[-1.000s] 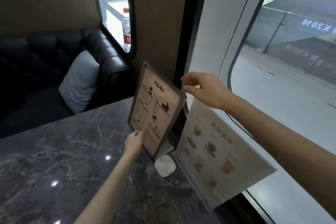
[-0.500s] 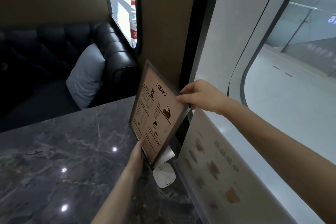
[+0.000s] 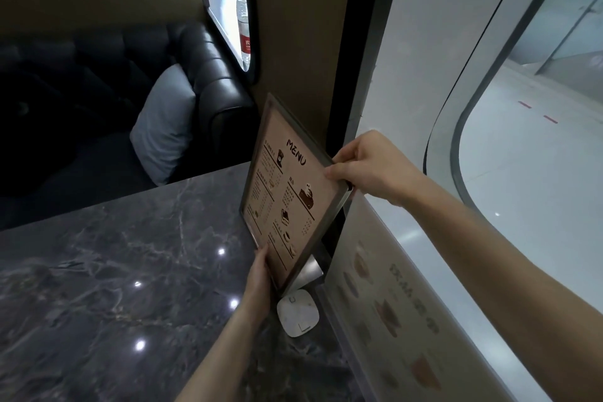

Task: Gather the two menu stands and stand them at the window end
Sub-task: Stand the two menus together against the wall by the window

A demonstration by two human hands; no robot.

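the right hand (image 3: 368,166) pinches the top right corner of the brown menu stand (image 3: 287,192), thumb on the printed face, other fingers curled behind. the left hand (image 3: 259,274) grips its lower left edge, fingers mostly hidden behind the frame. the stand tilts over the window end of the dark marble table (image 3: 107,271). the second menu stand (image 3: 388,307) stands just beside it along the window. a white pad (image 3: 298,312) lies below.

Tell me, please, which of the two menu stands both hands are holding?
The dark-framed stand headed MENU: left hand at its bottom edge, right hand at its top. The pale drinks stand is untouched.
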